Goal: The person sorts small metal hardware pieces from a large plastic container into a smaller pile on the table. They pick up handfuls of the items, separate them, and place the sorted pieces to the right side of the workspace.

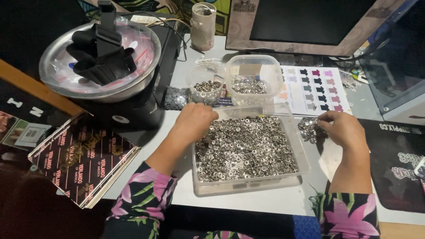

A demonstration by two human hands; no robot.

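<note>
A clear rectangular plastic tray (295, 132) in front of me is filled with small silver metal rings and snap parts (245, 148). My left hand (191, 121) rests on the tray's near-left corner, fingers curled down into the pieces; what it pinches is hidden. My right hand (343, 128) is to the right of the tray, fingertips touching a small heap of the same silver pieces (310, 129) on the white table. Both sleeves are dark with pink flowers.
Behind the tray stand a clear tub (254, 79) and a small round cup (206, 90) of silver parts. A metal bowl (99, 57) with black fabric sits far left, a stack of dark printed cards (84, 161) near left, a colour chart (312, 88) and a black mat (398, 163) right.
</note>
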